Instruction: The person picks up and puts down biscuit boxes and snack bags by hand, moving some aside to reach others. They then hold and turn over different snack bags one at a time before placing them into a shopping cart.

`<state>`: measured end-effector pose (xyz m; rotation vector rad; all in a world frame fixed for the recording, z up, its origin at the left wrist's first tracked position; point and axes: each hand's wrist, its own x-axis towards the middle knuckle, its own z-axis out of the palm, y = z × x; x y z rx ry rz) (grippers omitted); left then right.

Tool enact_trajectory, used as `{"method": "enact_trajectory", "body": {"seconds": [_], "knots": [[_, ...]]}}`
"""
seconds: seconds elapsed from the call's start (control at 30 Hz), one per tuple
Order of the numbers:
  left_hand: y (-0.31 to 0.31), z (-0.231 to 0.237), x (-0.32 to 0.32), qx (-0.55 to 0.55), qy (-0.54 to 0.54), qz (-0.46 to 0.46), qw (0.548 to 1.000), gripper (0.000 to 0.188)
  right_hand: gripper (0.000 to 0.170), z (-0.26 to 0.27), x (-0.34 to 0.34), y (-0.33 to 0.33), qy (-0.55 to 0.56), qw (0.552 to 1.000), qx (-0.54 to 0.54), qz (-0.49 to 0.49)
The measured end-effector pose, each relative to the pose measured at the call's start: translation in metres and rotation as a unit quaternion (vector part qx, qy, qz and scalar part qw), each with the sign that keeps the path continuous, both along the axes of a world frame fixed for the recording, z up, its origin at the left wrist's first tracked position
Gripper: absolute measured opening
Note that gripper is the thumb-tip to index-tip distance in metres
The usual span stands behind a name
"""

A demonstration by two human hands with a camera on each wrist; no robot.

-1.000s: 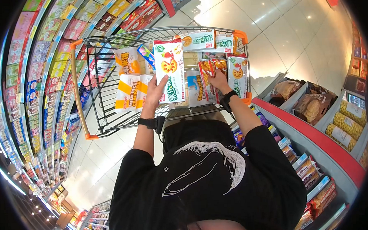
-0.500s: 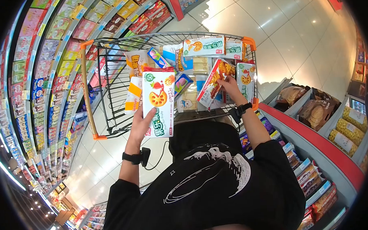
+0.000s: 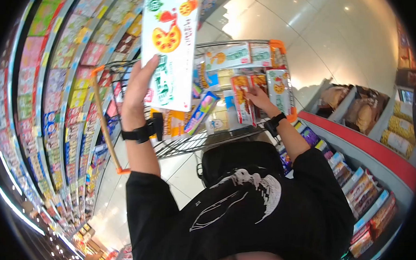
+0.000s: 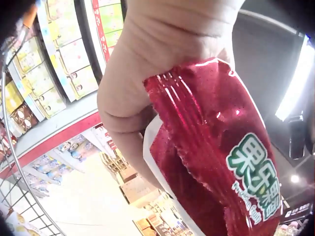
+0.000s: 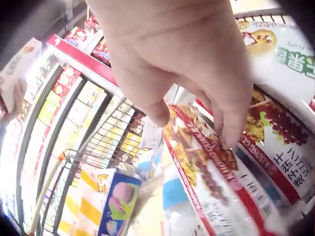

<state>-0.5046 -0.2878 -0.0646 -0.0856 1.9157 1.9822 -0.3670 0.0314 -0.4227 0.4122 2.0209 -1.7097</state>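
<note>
My left hand (image 3: 137, 93) grips a white biscuit packet (image 3: 175, 80) by its lower left side, thumb across the printed front. It is raised above the cart, near the head camera. In the left wrist view the packet's shiny red back (image 4: 211, 123) and crimped seam face the camera. My right hand (image 3: 261, 101) is down in the shopping cart, pinching the top of a red-and-white snack packet (image 5: 209, 172) between thumb and fingers. A similar packet (image 5: 280, 142) lies beside it, next to another white biscuit packet (image 3: 279, 87).
The wire cart has a tan handle (image 3: 107, 129) on the left and holds several other packets, including a blue-and-purple box (image 3: 201, 112). Stocked shelves (image 3: 54, 113) curve along the left. A red-edged display (image 3: 371, 148) with bagged goods stands close on the right.
My left hand drew the white packet toward my body, then lifted it up and closer to the head camera. The right hand's packet was tilted half a second ago and is now more upright.
</note>
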Motion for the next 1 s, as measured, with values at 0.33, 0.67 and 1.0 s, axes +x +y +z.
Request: {"method": "enact_trajectory", "body": {"seconds": [0.33, 0.67, 1.0], "knots": [[0.032, -0.066, 0.054, 0.045, -0.113, 0.067, 0.990, 0.044, 0.032, 0.082, 0.060, 0.099, 0.123, 0.924, 0.282, -0.226], [0.027, -0.080, 0.086, 0.028, -0.145, 0.049, 0.988, 0.047, 0.061, 0.074, 0.045, 0.055, 0.118, 0.857, 0.487, -0.122], [0.027, -0.088, 0.120, 0.068, -0.154, 0.068, 0.983, 0.040, 0.051, 0.050, 0.043, 0.063, 0.095, 0.956, 0.241, -0.134]]}}
